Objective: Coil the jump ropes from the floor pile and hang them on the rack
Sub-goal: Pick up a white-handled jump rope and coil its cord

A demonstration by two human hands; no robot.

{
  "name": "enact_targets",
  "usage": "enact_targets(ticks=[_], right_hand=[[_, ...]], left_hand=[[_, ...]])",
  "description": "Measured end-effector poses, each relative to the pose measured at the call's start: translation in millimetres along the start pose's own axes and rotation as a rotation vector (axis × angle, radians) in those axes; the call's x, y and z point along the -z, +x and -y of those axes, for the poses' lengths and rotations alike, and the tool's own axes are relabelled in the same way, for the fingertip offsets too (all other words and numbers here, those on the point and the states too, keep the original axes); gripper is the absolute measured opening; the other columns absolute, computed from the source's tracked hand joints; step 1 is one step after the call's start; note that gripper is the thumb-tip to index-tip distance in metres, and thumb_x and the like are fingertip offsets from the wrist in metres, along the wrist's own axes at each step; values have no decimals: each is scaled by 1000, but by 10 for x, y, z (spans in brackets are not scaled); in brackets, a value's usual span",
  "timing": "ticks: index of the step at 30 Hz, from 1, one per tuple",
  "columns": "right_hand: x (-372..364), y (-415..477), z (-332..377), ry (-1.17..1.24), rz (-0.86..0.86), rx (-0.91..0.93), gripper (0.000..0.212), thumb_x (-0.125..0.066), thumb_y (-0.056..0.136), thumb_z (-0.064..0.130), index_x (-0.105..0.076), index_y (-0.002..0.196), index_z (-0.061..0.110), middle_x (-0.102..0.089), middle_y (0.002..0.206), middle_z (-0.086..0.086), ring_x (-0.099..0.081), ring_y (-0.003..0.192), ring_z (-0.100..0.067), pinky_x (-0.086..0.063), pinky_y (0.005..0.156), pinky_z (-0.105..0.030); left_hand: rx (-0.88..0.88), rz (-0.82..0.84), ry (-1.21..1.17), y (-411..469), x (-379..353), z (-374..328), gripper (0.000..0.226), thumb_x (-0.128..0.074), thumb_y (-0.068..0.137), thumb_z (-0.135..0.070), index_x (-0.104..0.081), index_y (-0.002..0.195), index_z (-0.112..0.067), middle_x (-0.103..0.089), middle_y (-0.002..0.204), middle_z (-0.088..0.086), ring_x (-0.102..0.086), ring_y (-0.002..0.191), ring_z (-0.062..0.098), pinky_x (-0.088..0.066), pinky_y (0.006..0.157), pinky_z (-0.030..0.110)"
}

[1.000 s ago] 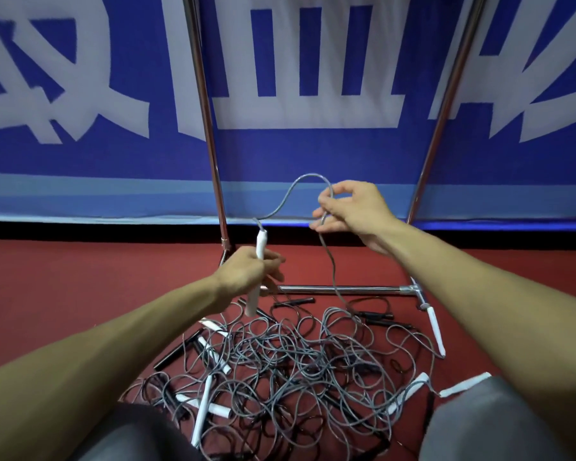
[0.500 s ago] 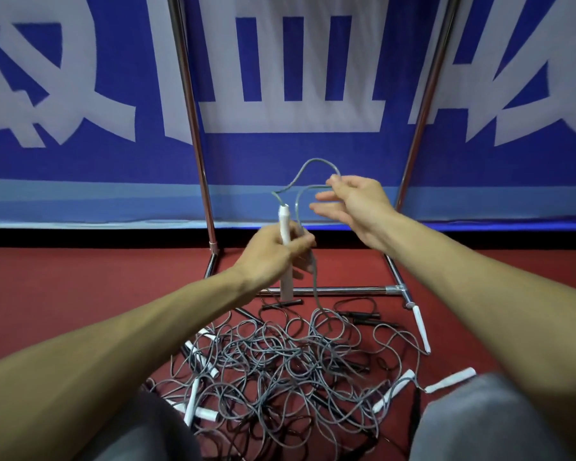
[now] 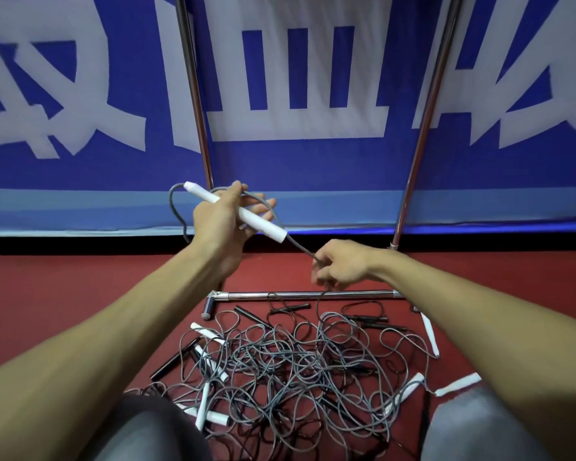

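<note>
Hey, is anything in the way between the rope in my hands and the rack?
Nothing stands between the rope and the rack; its hanging bar is out of view. But below the right hand the rope runs down into the tangled pile, so it may snag there when lifted.

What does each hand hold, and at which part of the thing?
The left hand grips the white handle around its middle. The right hand pinches the grey cord just beyond the handle's lower end.

Left hand (image 3: 222,221) gripping white handle (image 3: 235,211), right hand (image 3: 338,266) pinching grey rope (image 3: 301,249)
</note>
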State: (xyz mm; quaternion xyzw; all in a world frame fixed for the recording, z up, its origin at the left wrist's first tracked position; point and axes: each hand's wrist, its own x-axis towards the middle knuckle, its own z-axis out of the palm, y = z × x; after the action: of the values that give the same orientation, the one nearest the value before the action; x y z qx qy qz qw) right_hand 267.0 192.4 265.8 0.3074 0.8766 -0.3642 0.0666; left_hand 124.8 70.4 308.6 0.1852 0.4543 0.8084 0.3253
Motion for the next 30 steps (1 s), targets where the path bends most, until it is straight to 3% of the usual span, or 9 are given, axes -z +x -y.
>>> enact_targets(ticks=[5,7,10,14,16,18,21,24,30], right_hand=[[108,-53,146,440,-258,54,11,-41,101,2,-50,98,7,-63,77,-13,-66,62,-23,-57,57,-34],[181,-89,252,659,-331,122,10,-39,102,2,-47,99,8,-63,77,-13,-67,53,-20,-55,49,-27],[281,-155,398,876,-391,213,15,-39,101,0,-50,96,9,-64,79,-11,-67,51,-15,-51,49,-22],[365,-205,467,1173,-426,302,18,-38,101,-3,-49,92,9,-61,78,-10,-67,52,-15,-52,51,-22],[396,-201,443,1305,-450,319,19,-37,101,-4,-47,92,9,-60,79,-11,-69,54,-16,-53,51,-22],[419,-188,395,1383,-491,317,18,-36,101,-4,-46,92,8,-59,81,-13,-70,57,-18,-54,51,-23],[442,-156,281,1390,-582,282,16,-37,101,-3,-46,92,7,-60,83,-15,-71,61,-20,-57,56,-24],[429,-107,157,1240,-641,203,8,-43,101,4,-47,94,5,-62,87,-15,-71,67,-20,-58,59,-25],[288,-34,42,817,-494,4,13,-49,100,12,-54,110,5,-62,101,-13,-64,70,-19,-55,57,-24]], left_hand=[[123,4,206,-1,114,159,31,-48,101,-30,-52,114,-2,-66,106,15,-69,90,27,-60,71,38],[202,119,466,-40,154,285,33,-51,100,-26,-54,121,-1,-65,116,15,-67,89,24,-56,77,40],[210,347,846,-137,157,447,31,-57,96,-9,-59,127,-5,-64,123,10,-63,100,19,-51,80,28],[231,615,948,-240,71,561,44,-55,97,-6,-50,139,-18,-54,136,-3,-51,121,8,-39,100,23],[239,705,941,-271,36,596,39,-55,97,-7,-55,133,-23,-60,130,1,-56,120,10,-41,103,24],[221,722,913,-294,-2,597,21,-56,97,-10,-64,115,-15,-69,115,13,-65,108,17,-50,97,26],[169,653,849,-287,-40,586,11,-55,97,-9,-63,95,-2,-71,91,21,-70,83,26,-58,78,29],[144,511,728,-262,-63,541,10,-54,97,-7,-61,92,-2,-71,83,17,-71,72,25,-58,65,28],[129,256,414,-167,-112,306,9,-55,97,-12,-60,97,-4,-73,85,16,-72,76,30,-59,71,36]])
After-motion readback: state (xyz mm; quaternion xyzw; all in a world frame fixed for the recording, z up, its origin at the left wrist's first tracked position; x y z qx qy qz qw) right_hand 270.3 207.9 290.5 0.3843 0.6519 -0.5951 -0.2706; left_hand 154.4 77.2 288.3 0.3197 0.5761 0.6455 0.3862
